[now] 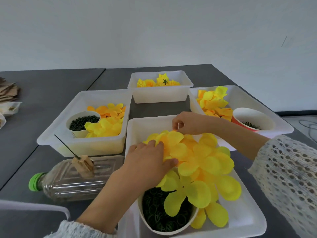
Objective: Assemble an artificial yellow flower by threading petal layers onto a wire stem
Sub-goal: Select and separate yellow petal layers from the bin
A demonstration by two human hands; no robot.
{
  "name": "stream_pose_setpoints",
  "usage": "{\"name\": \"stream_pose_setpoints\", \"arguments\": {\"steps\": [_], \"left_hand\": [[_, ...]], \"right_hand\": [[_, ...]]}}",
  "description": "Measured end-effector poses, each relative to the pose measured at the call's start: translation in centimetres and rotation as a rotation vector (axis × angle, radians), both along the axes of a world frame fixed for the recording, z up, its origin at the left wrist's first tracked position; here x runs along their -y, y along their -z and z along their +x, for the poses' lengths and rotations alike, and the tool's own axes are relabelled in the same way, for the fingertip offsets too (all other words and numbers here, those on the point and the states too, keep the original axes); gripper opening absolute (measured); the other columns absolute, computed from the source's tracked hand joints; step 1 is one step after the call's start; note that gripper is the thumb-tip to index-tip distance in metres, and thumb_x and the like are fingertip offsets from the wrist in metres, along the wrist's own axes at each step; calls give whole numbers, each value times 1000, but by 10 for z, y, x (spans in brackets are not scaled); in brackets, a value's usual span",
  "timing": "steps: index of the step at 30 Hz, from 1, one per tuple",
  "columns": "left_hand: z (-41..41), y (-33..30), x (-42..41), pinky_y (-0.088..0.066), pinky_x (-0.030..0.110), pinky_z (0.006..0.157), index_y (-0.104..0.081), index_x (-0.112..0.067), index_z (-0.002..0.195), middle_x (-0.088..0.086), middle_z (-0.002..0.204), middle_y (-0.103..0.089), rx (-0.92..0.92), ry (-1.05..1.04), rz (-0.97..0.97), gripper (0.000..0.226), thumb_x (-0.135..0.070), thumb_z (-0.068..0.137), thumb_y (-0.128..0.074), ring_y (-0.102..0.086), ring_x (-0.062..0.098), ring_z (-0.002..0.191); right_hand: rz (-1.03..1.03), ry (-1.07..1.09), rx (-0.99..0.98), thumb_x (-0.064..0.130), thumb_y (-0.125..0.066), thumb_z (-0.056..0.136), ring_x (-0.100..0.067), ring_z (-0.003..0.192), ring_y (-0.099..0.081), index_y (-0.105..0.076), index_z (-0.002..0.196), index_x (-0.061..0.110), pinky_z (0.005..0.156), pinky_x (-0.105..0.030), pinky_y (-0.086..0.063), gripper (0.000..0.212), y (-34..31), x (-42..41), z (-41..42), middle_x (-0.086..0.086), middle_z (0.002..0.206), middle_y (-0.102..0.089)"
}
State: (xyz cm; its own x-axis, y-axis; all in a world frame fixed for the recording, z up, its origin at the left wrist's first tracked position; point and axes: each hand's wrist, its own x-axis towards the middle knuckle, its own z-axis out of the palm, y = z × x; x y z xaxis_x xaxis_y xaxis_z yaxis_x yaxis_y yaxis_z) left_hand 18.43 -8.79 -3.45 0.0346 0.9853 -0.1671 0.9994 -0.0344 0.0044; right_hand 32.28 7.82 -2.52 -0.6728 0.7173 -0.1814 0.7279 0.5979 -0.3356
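I see the petal heap [193, 157] in the near tray [248, 213], directly under both hands. My right hand [190, 123] pinches a petal edge at the heap's far rim; my left hand [149, 158] presses flat, fingers straight. Wire stem [66, 146] stands well left, leaning. Petals are thin, yellow-orange, overlapping.
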Motion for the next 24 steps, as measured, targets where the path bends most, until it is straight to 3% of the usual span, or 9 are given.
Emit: {"name": "stream_pose_setpoints", "arguments": {"steps": [3,9,11,13,15,17,20,22,24], "left_hand": [[0,0,-1,-36,41,97,-45,-20,134,4,130,-51,-20,-17,16,63,-67,95,-27,-50,31,120],[-1,2,-19,-35,43,97,-57,-21,124,3,131,-52,44,-60,15,60,-67,95,-30,-48,29,120],[-2,1,-21,-31,46,104,-57,-22,128,6,151,-37,95,-62,-39,60,-65,96,-31,-35,30,135],[-4,-2,-19,-23,49,113,-56,-27,133,3,164,-10,228,-80,-45,54,-62,97,-35,-12,27,148],[-8,-10,-16,-26,47,115,-58,-32,130,2,163,-14,463,-130,109,41,-52,98,-44,-13,23,149],[-14,-21,-11,-39,41,106,-61,-30,124,1,152,-38,739,-166,281,35,-48,96,-50,-35,21,140],[-17,-41,-2,-49,29,91,-53,-28,133,-12,124,-61,1243,-88,226,64,-69,85,-44,-62,8,114],[-16,-48,5,-49,23,73,-65,-35,111,-15,98,-68,1345,-9,189,48,-70,82,-49,-69,5,85],[-12,-49,12,-43,16,57,-70,-34,78,-8,67,-58,1349,5,275,31,-64,76,-60,-57,4,58]], "right_hand": [[-6,29,-96,22,-66,89,-8,66,-52,-58,74,26,57,-19,-37,17,-26,1,6,9,74,-56],[-115,144,-308,14,-58,95,-21,54,-40,-56,82,11,44,-25,-32,14,-83,4,30,-13,66,-47],[-117,173,-376,15,-57,95,-18,51,-40,-55,83,13,43,-24,-30,13,-95,6,38,-12,62,-46],[-146,189,-480,16,-56,96,-11,46,-41,-55,83,13,43,-22,-30,13,-103,11,44,-3,55,-47],[-230,187,-618,16,-56,96,-8,44,-41,-54,80,12,42,-21,-29,16,-108,18,49,6,50,-45],[-367,190,-766,16,-56,94,-8,45,-39,-54,79,12,42,-20,-29,16,-111,30,51,7,50,-44],[-614,190,-933,19,-57,88,-7,45,-39,-60,83,9,41,-17,-36,11,-105,55,49,6,56,-51],[-724,208,-983,18,-55,89,-7,44,-40,-61,81,8,44,-17,-39,14,-95,73,44,5,56,-52],[-793,226,-1000,25,-59,84,-8,46,-41,-61,80,10,49,-20,-40,16,-84,91,41,4,58,-55]]}}
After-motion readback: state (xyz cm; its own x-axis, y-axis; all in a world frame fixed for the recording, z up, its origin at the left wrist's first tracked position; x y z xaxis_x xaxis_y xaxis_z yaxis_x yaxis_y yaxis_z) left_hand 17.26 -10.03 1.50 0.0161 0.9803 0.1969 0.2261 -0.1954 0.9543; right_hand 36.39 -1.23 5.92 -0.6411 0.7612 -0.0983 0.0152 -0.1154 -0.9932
